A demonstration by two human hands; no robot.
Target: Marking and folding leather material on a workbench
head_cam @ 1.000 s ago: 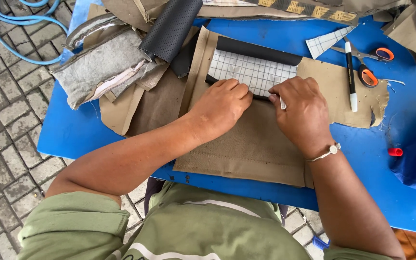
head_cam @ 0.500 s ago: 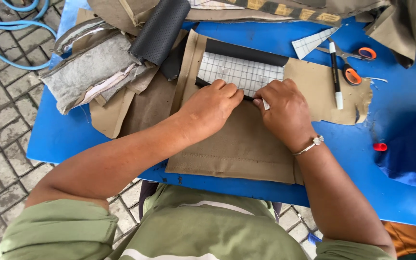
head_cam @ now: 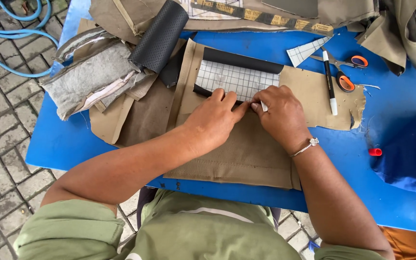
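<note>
Both hands press flat, fingers down: the left hand (head_cam: pixel 215 120) and right hand (head_cam: pixel 280 113) touch at the fingertips on one grid sheet (head_cam: pixel 237 79), which lies on tan cloth (head_cam: pixel 246 154). One pen (head_cam: pixel 330 84) and one pair of scissors (head_cam: pixel 343 72) lie near on the blue table (head_cam: pixel 391 188).

A flat desk with a bright blue top (head_cam: pixel 266 50) fills most of the view. Its left edge and its near edge are visible. Under it and to the left lies a floor of grey rectangular paving bricks (head_cam: pixel 3 125), laid in a regular pattern with thin dark joints. A light blue hose (head_cam: pixel 1 45) lies in loops on this floor near the upper left corner. The light is soft, even daylight, without hard shadows.
</note>
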